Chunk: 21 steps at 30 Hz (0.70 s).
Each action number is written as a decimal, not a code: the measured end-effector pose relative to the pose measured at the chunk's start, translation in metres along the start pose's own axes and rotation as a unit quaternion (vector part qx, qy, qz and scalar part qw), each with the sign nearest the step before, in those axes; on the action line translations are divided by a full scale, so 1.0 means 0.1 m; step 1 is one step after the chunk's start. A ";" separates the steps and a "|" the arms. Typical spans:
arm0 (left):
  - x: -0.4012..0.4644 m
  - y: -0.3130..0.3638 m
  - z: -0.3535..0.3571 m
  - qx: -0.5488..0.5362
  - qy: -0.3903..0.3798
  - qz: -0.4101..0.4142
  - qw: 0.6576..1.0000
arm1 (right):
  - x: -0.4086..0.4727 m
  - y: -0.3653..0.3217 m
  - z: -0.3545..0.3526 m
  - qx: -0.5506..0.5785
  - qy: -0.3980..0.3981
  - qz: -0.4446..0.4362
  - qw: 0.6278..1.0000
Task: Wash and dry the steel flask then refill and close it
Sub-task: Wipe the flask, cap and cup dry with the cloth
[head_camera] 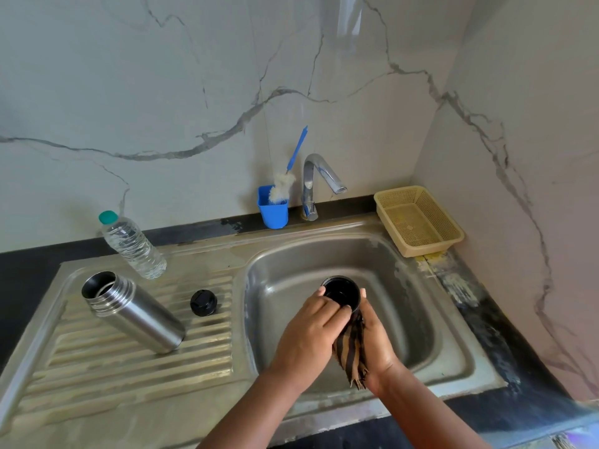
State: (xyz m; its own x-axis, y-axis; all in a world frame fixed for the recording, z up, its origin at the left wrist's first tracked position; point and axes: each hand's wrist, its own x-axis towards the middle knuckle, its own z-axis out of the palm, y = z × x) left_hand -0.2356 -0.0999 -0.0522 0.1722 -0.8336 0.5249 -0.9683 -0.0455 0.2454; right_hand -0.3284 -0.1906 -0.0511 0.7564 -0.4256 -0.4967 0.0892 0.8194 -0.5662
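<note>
1. The left hand [311, 328] curls round the side of a black cup lid [341, 293], fingers wrapped on its near rim, holding it over the sink basin [405, 286].
2. The right hand [377, 345] grips a brown striped cloth [351, 348] against the lid's underside; the cloth hangs down between the two wrists, its frayed end lowest.
3. The lid's open mouth faces up and away from the person; its inside looks dark, and whether it is wet cannot be told.
4. To the left, on the ribbed drainboard [129, 367], the steel flask [133, 311] stands open, its threaded mouth uncovered.
5. Just right of the flask, apart from it, a small black stopper [203, 303] sits on the drainboard.
6. Behind the flask stands a clear plastic water bottle [133, 246] with a green cap, at the drainboard's back edge.
7. At the back of the dark tabletop [26, 273], a blue holder [273, 210] carries a bottle brush [287, 176] with a blue handle, beside the chrome tap [319, 183].
8. A beige plastic basket [418, 218] sits in the right corner, against the marble-patterned wall [162, 92].
</note>
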 end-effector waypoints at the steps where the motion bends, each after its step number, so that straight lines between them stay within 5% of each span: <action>1: 0.00 -0.01 0.00 0.037 -0.011 0.013 0.999 | 0.00 -0.01 -0.01 -0.021 0.001 -0.008 1.000; 4: 0.03 -0.03 -0.02 0.027 -0.046 0.005 0.999 | 0.00 -0.04 -0.10 -0.065 0.014 -0.018 0.998; 8: 0.11 0.08 -0.10 -0.281 -0.023 -0.179 0.943 | -0.02 -0.11 -0.16 -0.024 -0.004 -0.030 0.999; 10: 0.12 0.12 -0.07 -0.249 -0.007 -0.137 0.959 | -0.02 -0.13 -0.17 0.003 -0.021 -0.020 1.000; 13: 0.09 0.05 0.09 -0.057 -0.020 0.006 0.998 | 0.01 -0.16 -0.21 0.032 -0.015 0.000 0.999; 15: 0.07 0.01 0.17 -0.007 -0.029 0.003 1.000 | 0.05 -0.18 -0.27 0.007 0.022 -0.007 1.000; 18: 0.08 0.01 0.13 -0.088 0.046 -0.193 0.976 | 0.08 -0.26 -0.31 -0.074 0.057 -0.037 0.995; 21: 0.11 -0.05 0.11 -0.214 0.055 -0.405 0.887 | 0.11 -0.37 -0.33 -0.095 0.040 -0.073 0.992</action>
State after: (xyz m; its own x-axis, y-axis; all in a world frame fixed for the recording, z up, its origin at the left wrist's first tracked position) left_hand -0.2308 -0.1149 -0.0562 0.8200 -0.5628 0.1045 -0.3647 -0.3728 0.8532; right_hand -0.3452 -0.2387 -0.0571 0.6904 -0.5699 -0.4457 0.0646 0.6621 -0.7466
